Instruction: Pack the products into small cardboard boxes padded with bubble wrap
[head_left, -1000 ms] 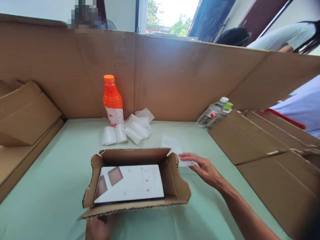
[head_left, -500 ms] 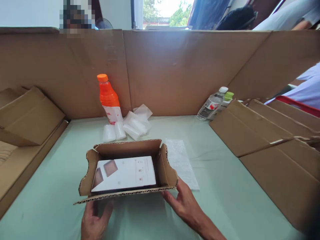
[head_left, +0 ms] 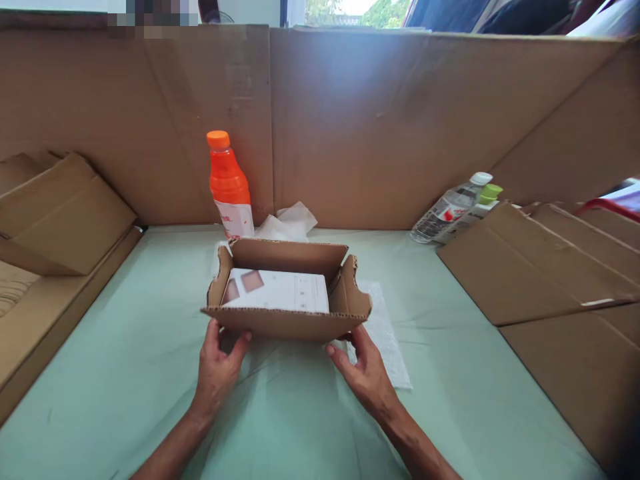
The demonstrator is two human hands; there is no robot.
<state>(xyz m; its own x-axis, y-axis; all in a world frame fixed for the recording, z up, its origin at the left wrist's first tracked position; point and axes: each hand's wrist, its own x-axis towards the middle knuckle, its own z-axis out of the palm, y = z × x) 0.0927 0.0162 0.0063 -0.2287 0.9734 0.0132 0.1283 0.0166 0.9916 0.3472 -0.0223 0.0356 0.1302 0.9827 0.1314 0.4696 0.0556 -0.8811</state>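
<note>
Item one: cardboard carton, open-topped, its near flap angled toward the head camera from which I took stock. Position: between my two hands, above the near middle of the green-covered desk.

Item two: white box, flat-faced, with brownish squares printed at its left end. Position: inside the carton, beyond the near flap, touched by neither hand; a gap showed between it and the carton's right end.

Left grip: clamped on the carton's lower left corner, thumb below the near flap, fingertips partly hidden beneath it.

Right grip: clamped on the lower right corner, fingers partly hidden behind the carton, thumb pointing inward below the flap.

Beside the right grip: one translucent sheet, lying flat, partly covered by hand and carton.

Behind the carton: crumpled translucent wrap, just beside an orange bottle, which I recorded as upright, slightly leaning.

Far right: one clear bottle, tilted, a green-capped container next to it. Rear: cardboard wall.
</note>
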